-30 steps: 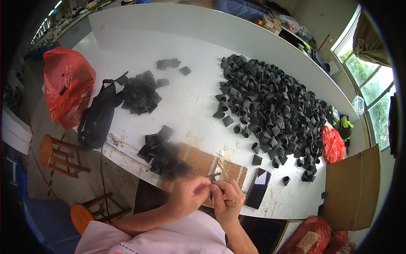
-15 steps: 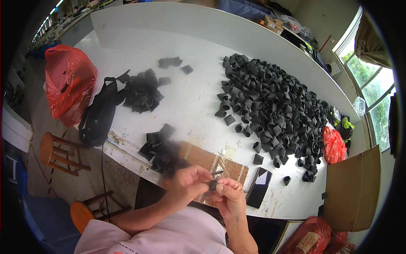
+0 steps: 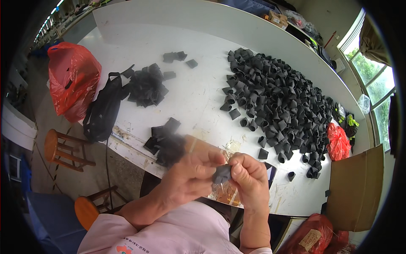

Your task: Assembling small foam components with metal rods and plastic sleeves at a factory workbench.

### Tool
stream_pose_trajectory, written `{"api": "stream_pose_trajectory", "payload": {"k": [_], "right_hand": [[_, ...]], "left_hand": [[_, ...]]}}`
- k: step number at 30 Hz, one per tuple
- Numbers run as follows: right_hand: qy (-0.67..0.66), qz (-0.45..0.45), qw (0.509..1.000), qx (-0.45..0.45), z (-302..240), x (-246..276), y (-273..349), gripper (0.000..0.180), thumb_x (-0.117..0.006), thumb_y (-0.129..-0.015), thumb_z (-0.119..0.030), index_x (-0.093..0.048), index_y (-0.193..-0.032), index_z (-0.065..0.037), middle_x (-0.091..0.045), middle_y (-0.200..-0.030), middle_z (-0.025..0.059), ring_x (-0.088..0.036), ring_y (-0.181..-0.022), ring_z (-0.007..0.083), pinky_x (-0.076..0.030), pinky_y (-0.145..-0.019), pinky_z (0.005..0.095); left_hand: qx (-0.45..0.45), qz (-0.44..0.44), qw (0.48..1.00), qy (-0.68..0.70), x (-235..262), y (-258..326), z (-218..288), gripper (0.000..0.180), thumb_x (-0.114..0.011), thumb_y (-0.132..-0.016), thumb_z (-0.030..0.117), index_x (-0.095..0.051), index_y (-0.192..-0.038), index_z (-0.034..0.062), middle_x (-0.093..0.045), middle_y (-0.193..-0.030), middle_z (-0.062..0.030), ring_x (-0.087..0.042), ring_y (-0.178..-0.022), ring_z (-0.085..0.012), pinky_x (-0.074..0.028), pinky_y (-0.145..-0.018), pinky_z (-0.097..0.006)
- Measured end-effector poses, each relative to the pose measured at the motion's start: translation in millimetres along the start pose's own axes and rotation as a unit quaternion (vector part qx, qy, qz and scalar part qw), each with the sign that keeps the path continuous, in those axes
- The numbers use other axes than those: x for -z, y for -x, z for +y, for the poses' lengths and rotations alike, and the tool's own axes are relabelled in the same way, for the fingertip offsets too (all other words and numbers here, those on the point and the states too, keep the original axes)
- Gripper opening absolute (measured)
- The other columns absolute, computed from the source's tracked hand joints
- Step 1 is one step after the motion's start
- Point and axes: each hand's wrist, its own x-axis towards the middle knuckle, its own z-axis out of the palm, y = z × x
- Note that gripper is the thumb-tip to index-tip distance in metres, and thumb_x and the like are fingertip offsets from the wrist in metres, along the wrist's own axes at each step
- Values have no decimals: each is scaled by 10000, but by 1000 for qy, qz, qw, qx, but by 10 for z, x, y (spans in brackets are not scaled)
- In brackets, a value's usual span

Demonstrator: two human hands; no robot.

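A small dark grey-black piece of folded, fabric-like material [image 3: 222, 174] is between my two hands, above the table's near edge. My right hand [image 3: 252, 180] pinches its right side between thumb and curled fingers. At its left side is my left hand [image 3: 188, 175], with thumb and bent index finger closed against it. Behind my left hand lies a loose pile of flat black pieces [image 3: 167, 146]; a second such pile [image 3: 146, 86] sits farther back. On the right spreads a big heap of black pieces curled into short tubes [image 3: 279, 101].
Under my hands is a brown board [image 3: 203, 148] with tape on it. A phone [image 3: 271, 171] is partly hidden by my right hand. At left are a red plastic bag [image 3: 74, 82] and black bag [image 3: 103, 110]. Cardboard [image 3: 355, 188] stands at right; wooden stools [image 3: 53, 144] stand at left.
Both hands have risen toward my view and shifted slightly right, bringing the black piece with them. It now shows its broad face, and my right hand covers more of the phone.
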Motion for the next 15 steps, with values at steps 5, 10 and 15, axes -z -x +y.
{"api": "stream_pose_trajectory", "payload": {"k": [5, 10, 15], "right_hand": [[-67, -34, 991, -115, 427, 263, -73, 206, -580, -851, -222, -571, -830, -18, -496, -679, -19, -382, -558, 43, -308, -481, 167], [11, -30, 996, -86, 396, 270, -118, 221, -577, -853, -236, -571, -814, -19, -490, -679, -20, -394, -567, 45, -320, -490, 176], [-20, -42, 994, -99, 302, 235, -129, 244, -559, -855, -267, -561, -779, -35, -470, -641, -24, -387, -544, 53, -311, -477, 201]], "left_hand": [[-53, 99, 992, -54, 308, -97, -90, 181, -467, -844, -8, -535, -1010, 13, -455, -579, 45, -295, -341, -8, -233, -341, -168], [-96, 128, 977, -138, 223, -136, -61, 165, -491, -858, 30, -529, -1018, 34, -483, -604, 36, -282, -356, -11, -225, -344, -160], [-88, 132, 973, -167, 63, -86, -118, 153, -494, -861, 37, -524, -1011, 36, -540, -668, -25, -293, -368, -14, -238, -343, -158]]}}
